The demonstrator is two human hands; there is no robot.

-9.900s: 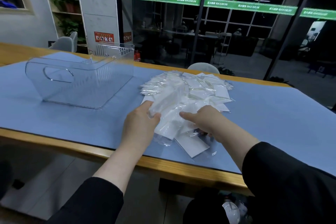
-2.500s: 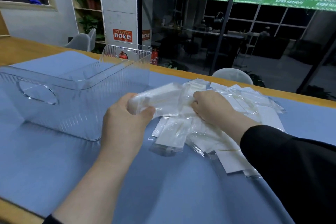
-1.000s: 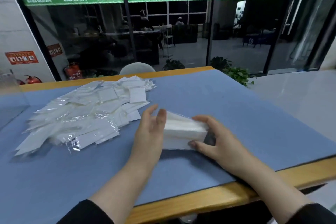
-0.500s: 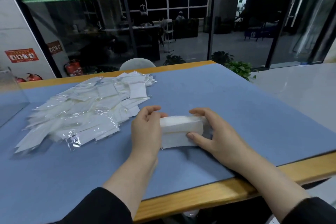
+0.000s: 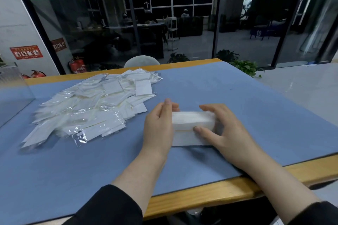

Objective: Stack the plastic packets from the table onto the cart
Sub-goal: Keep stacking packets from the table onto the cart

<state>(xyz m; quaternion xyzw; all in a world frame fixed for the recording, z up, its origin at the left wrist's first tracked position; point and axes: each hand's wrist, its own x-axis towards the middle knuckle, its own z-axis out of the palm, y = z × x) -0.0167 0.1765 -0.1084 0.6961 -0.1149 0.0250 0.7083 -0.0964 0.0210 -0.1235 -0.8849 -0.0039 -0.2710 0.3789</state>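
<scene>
A neat white stack of plastic packets (image 5: pixel 192 126) stands on the blue mat (image 5: pixel 256 107) between my hands. My left hand (image 5: pixel 159 128) presses flat against the stack's left end. My right hand (image 5: pixel 223 129) grips its right end, thumb on the near face and fingers over the top. A loose pile of white and clear packets (image 5: pixel 91 104) lies spread on the mat to the left. No cart is in view.
A clear plastic bin's wall (image 5: pixel 12 93) shows at the far left edge. The wooden table edge (image 5: pixel 219 193) runs along the front and right. Beyond the table stand a grey chair back (image 5: pixel 141 61), potted plants (image 5: pixel 243 65) and glass walls.
Both hands carried a bunch of packets from the pile to the right and set it on the mat. Over the last second they have squared it into a compact block.
</scene>
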